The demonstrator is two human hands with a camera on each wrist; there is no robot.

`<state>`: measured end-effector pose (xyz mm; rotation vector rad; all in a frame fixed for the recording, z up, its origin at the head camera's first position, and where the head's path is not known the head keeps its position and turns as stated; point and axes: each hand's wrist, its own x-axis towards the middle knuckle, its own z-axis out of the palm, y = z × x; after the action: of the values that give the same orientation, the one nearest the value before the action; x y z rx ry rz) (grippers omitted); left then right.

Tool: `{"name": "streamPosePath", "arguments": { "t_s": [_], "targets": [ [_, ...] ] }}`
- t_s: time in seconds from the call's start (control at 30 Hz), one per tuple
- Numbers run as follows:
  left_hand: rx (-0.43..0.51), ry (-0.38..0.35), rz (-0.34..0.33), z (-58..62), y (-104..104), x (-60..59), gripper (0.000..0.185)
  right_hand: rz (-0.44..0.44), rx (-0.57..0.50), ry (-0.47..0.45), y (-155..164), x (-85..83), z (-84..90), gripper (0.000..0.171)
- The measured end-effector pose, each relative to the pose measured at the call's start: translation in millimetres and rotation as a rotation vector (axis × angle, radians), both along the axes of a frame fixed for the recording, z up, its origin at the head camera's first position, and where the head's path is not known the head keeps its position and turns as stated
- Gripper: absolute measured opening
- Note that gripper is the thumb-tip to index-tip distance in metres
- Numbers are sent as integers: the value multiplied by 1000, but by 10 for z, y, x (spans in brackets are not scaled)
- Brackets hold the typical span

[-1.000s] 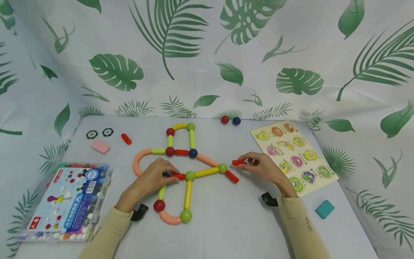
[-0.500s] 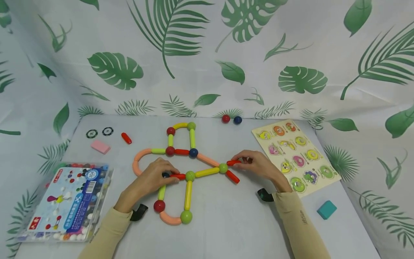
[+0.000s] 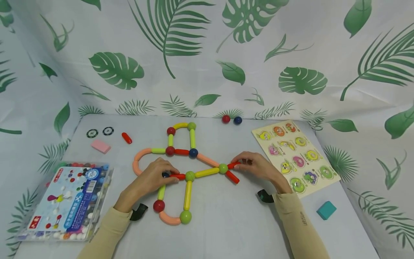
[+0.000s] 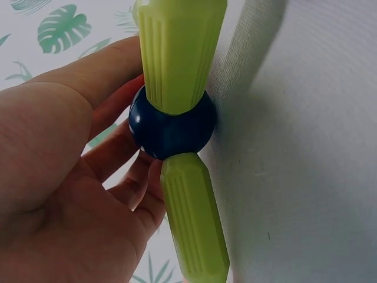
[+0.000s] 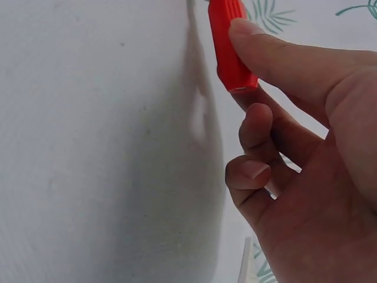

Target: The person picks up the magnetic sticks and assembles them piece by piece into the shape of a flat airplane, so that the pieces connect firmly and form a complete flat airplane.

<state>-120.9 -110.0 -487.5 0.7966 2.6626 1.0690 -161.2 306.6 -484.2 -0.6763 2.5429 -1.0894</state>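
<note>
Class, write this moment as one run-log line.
left hand: holds dark blue ball | right hand: pinches red stick against green ball | stick figure: flat on table

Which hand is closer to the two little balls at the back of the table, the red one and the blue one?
The right hand. It lies in front of the red ball and blue ball, slightly to their right. The left hand lies farther off, well to their left and nearer the person.

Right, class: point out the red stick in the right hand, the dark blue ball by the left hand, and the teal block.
red stick point(image 5: 228, 50), right wrist view, middle of its ribbed body
dark blue ball point(image 4: 171, 131), left wrist view, its front face
teal block point(image 3: 325, 210), head view, its top face
</note>
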Motion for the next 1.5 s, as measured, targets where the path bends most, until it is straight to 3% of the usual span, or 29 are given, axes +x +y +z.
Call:
{"name": "streamPosePath", "arguments": {
  "t_s": [0.4,0.63,0.73,0.9,1.1,1.3,1.5],
  "targets": [
    [-6,-9,4,11,-18,1,25,-35,-57,68,-62,-8,-74,27],
    [-4,-9,0,-3,-29,-23,24,-188,-40,-8,-19,-76,9,25],
    [-2,-7,1,-2,-30,-30,24,-294,-61,28,34,-197,40,28],
    [-13,-3,-2,0,-30,-16,24,-469,-114,134,58,-548,41,33],
    [-3,-9,-2,-18,-22,8,24,-597,-131,209,-36,-1005,47,38],
    [3,3,-5,-34,-38,1,24,-667,-83,164,-135,-1289,15,40],
    [20,11,-15,-16,-72,-19,22,-638,10,110,-186,-1372,-45,45]
  ]
}}
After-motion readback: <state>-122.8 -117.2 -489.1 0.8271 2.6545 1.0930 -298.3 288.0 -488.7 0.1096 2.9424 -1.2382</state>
